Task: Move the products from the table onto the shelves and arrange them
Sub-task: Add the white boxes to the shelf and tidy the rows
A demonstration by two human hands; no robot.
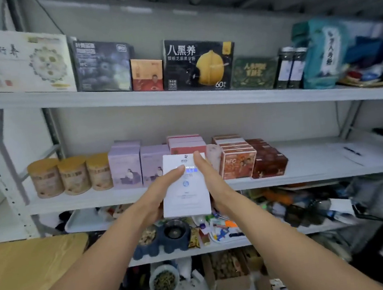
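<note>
Head view, some blur at the edges.

Grey shelving unit point(308, 175) fills the frame; top, middle and lower shelves all carry stock. Wooden bench point(28, 270) sits at lower left, only its corner in view.

Task item: white box point(186, 193), upright, printed face towards me, held in the air in front of the middle shelf. It is well off the bench. In view it lies between the lilac boxes point(126, 169) and the orange boxes point(238, 163) standing on that shelf.

Left grip point(155, 196) clasps the box's left edge, one digit laid across the front face. Right grip point(214, 185) clasps the right edge, one digit pointing up along it. The fingers behind the box are hidden, so they probably wrap the back.
</note>
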